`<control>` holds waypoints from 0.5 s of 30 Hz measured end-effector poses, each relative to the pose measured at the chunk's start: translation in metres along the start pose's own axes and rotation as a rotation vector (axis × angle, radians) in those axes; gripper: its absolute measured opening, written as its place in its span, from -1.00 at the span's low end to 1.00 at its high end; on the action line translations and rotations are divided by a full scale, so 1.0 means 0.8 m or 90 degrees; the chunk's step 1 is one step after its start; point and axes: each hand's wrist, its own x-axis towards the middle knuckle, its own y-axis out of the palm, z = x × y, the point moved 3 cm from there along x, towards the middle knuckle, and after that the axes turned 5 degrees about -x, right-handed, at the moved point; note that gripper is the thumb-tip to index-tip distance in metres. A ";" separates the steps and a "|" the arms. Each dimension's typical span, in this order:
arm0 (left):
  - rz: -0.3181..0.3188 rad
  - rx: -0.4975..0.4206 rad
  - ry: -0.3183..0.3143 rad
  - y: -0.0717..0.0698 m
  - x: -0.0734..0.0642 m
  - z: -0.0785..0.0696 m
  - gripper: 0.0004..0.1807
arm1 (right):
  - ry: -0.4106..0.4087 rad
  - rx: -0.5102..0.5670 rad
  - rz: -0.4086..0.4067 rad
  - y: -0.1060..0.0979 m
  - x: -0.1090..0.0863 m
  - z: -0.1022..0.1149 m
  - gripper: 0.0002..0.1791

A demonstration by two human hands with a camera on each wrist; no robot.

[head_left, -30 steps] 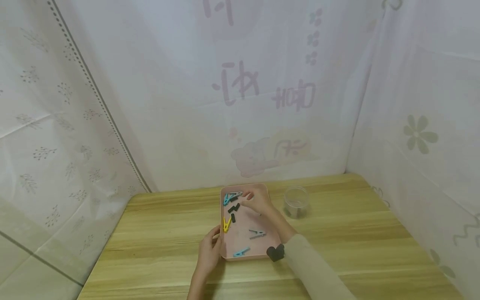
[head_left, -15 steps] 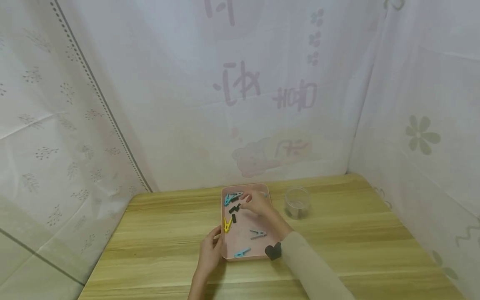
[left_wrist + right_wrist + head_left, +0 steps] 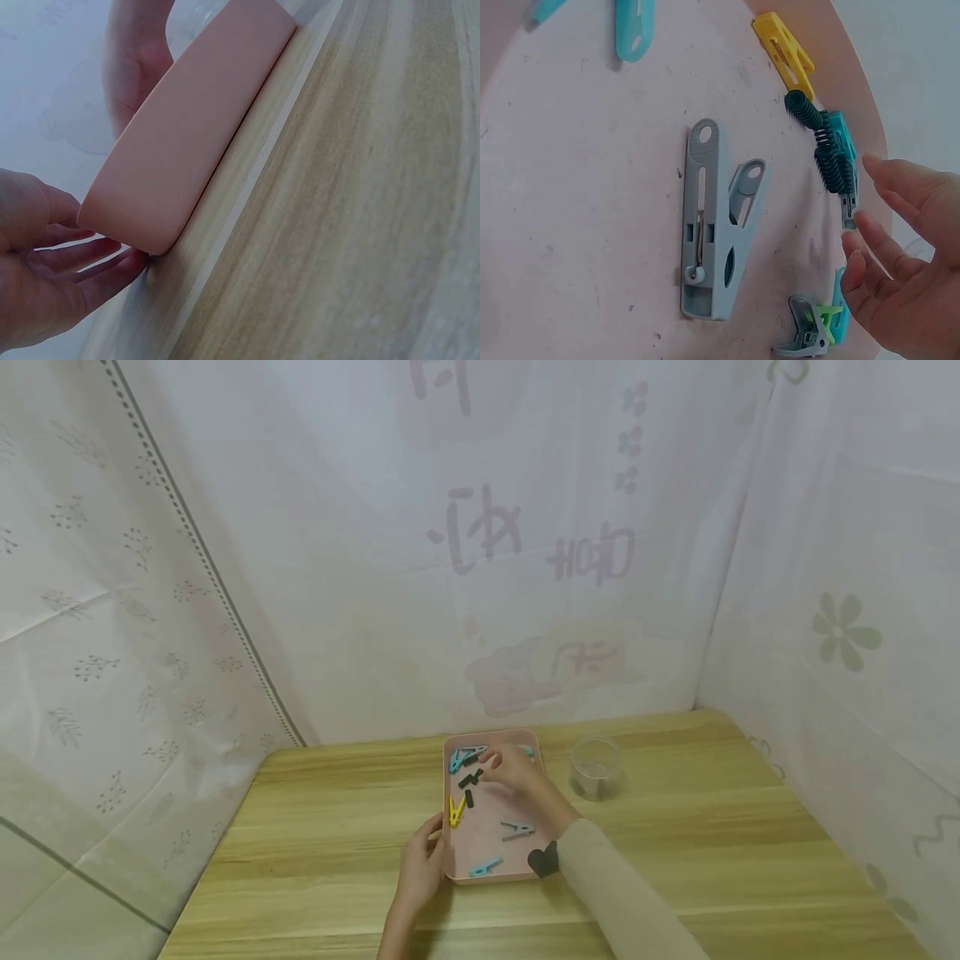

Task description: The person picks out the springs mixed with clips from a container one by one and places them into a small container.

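Note:
A pink tray (image 3: 483, 839) holds several clothespins and small dark ribbed pieces (image 3: 829, 154). My left hand (image 3: 420, 864) is at the tray's near left corner; in the left wrist view its fairly straight fingers (image 3: 112, 281) touch the outer wall. Over the tray's far half is my right hand (image 3: 513, 768), fingertips close to the dark pieces. In the right wrist view its thumb and fingers stand apart with nothing visible between them. A yellow clothespin (image 3: 457, 812) leans at the left wall, a grey clothespin (image 3: 517, 831) lies right of centre, and a light-blue clothespin (image 3: 486, 867) is nearest me.
A clear round container (image 3: 595, 768) stands right of the tray on the wooden table (image 3: 322, 843). Patterned white cloth (image 3: 375, 610) hangs behind and at both sides. A dark heart-shaped piece (image 3: 543, 860) sits at my right cuff.
My right forearm has swung slightly left, while the right hand hovers over the same dark pieces. A bit of blue now shows beyond that hand. My left hand stays at the tray corner.

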 end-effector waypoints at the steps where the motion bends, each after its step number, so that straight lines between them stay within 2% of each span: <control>1: 0.001 0.002 0.002 0.000 0.000 0.000 -0.60 | -0.004 0.000 0.001 0.000 0.000 0.000 -0.71; 9: 0.005 0.004 -0.011 0.000 -0.001 0.001 -0.59 | -0.018 0.016 0.020 0.003 0.002 0.000 -0.71; 15: 0.001 0.005 -0.007 0.001 0.001 0.002 -0.59 | -0.009 0.023 0.024 0.004 0.004 0.001 -0.70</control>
